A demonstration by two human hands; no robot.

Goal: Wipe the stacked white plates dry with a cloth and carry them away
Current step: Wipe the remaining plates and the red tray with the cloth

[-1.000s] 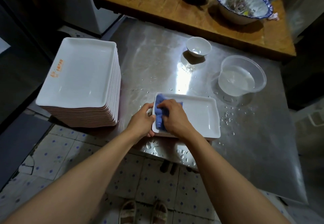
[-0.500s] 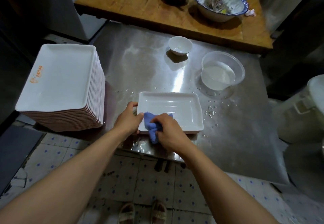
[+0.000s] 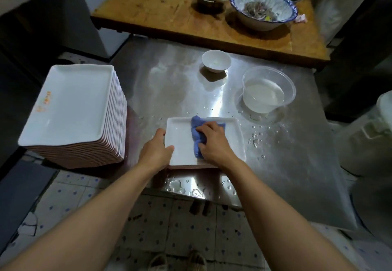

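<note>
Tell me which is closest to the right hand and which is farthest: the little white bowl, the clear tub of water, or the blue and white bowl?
From the right hand:
1. Clear tub of water, on the steel table, ahead and right.
2. Little white bowl, farther back on the steel.
3. Blue and white bowl, on the wooden table behind.

Both forearms are bare from the lower frame edge up to the wrists, with no sleeve, watch, bracelet or glove visible on either. The left hand and the right hand carry no rings that can be made out, and the nails look short and unpainted. Below the near edge of the steel table, at the bottom of the view, the toes of two feet show in open sandals with broad light-coloured straps across the front; finer detail there is too dim to tell
</note>
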